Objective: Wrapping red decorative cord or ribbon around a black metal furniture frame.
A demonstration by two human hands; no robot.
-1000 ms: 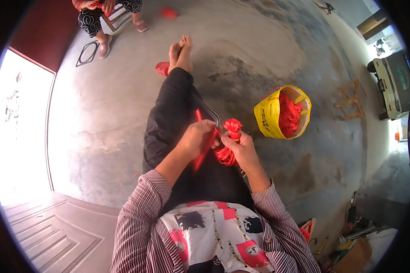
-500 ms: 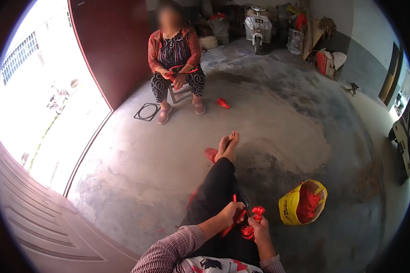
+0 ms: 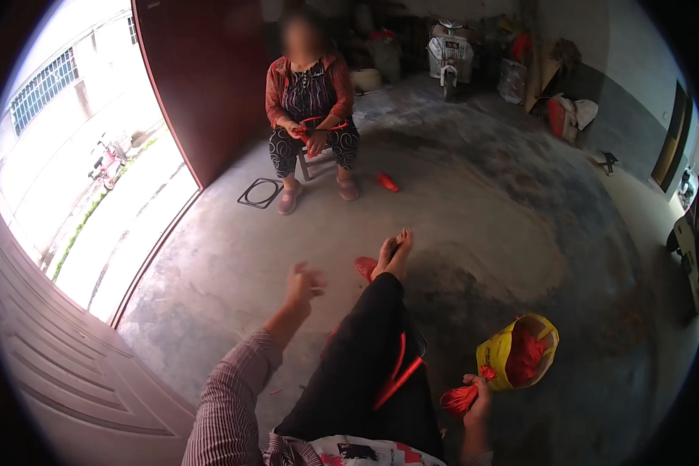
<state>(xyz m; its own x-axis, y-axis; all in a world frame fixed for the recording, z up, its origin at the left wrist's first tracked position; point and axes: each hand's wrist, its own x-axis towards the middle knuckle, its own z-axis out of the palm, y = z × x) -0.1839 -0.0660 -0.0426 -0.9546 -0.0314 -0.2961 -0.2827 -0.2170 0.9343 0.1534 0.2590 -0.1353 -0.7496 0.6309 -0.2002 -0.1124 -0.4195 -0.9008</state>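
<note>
Lower right of frame: right hand [image 3: 476, 398] grips a red tassel bundle [image 3: 460, 399], fingers closed round its top, strands fanning left and down. Left hand [image 3: 303, 284] is raised at centre-left, fingers loosely spread, holding nothing. Yellow bag [image 3: 518, 354] of red bundles sits just up-right of the right hand, mouth open; right hand is far nearer. Red sticks [image 3: 397, 376] lie on the lap, long axis slanting up-right. Bare concrete floor [image 3: 505, 225] lies open beyond; another person [image 3: 311, 124] sits at top centre.

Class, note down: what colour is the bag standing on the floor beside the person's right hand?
Yellow: the bag holds red material, seen best in the head view, near the right hand.
</note>
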